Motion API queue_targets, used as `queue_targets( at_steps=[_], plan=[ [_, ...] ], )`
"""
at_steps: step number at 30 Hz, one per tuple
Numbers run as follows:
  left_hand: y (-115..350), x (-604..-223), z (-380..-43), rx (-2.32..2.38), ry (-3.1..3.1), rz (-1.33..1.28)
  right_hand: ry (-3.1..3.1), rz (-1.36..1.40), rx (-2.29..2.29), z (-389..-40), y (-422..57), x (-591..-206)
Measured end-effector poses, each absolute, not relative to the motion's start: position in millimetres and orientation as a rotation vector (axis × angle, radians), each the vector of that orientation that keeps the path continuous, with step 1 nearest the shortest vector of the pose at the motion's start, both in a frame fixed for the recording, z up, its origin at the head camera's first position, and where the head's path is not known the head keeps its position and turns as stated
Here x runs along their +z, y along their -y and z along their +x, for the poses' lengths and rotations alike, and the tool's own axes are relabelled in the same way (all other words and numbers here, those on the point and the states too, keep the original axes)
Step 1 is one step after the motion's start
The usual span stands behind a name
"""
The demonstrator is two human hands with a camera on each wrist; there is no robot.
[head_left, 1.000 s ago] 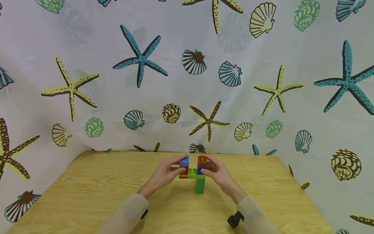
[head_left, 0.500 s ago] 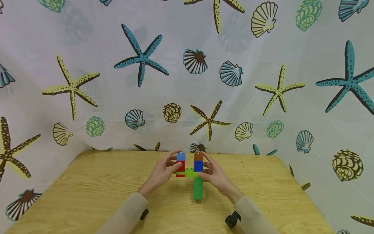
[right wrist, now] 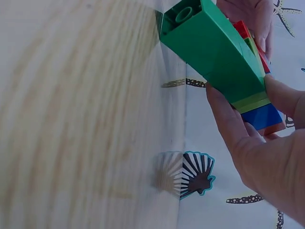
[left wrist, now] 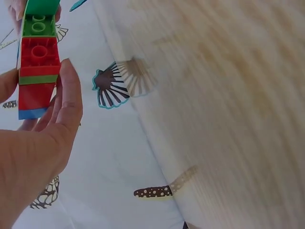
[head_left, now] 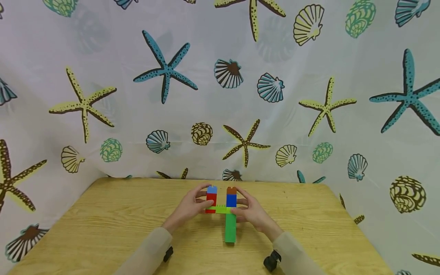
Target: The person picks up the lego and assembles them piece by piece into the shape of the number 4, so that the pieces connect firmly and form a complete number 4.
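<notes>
Both hands hold up one assembly of toy building bricks above the table. A lime-green plate (head_left: 220, 209) bridges its two sides. On the left side a red brick (head_left: 211, 198) carries a light blue brick (head_left: 212, 189); more red shows below the plate. The right side stacks a brown brick (head_left: 231, 190) on a dark blue brick (head_left: 231, 200), with a tall green brick (right wrist: 217, 52) hanging below, its hollow underside visible. My left hand (head_left: 191, 203) grips the red side between thumb and fingers. My right hand (head_left: 253, 211) grips the right side, thumb at the lime-green plate.
The wooden table (head_left: 137, 214) spreads below the hands. Behind it hangs a white curtain (head_left: 192, 103) printed with starfish and shells. A small black device (head_left: 271, 261) shows under the right sleeve, another dark piece (head_left: 168, 254) under the left.
The assembly has shifted slightly left and tilted, showing more of the tall green brick's front and less of the stud tops. My right thumb has moved down from the dark blue brick to the lime-green plate.
</notes>
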State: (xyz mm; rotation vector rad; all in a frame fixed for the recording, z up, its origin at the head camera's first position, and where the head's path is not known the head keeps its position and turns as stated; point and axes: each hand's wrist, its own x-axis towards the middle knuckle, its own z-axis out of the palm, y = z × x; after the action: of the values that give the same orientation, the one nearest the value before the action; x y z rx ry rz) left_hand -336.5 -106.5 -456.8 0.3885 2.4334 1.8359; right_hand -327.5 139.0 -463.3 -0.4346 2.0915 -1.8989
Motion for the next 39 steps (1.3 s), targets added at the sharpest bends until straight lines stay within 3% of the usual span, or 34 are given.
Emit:
queue_targets(
  at_steps=[6,15,39],
  plan=[
    [112,-459,-339,1.764,-2.399,0.393,-2.09,-0.431,-1.86,-333,-137,-467],
    [113,-467,-346,1.653,-2.422,0.193,-2.086,-0.4,-1.786,-342,-136,-474],
    [111,-471,-353,1.612,-2.35,0.104,-2.11,-0.267,-1.683,-350,-134,-476]
  ],
)
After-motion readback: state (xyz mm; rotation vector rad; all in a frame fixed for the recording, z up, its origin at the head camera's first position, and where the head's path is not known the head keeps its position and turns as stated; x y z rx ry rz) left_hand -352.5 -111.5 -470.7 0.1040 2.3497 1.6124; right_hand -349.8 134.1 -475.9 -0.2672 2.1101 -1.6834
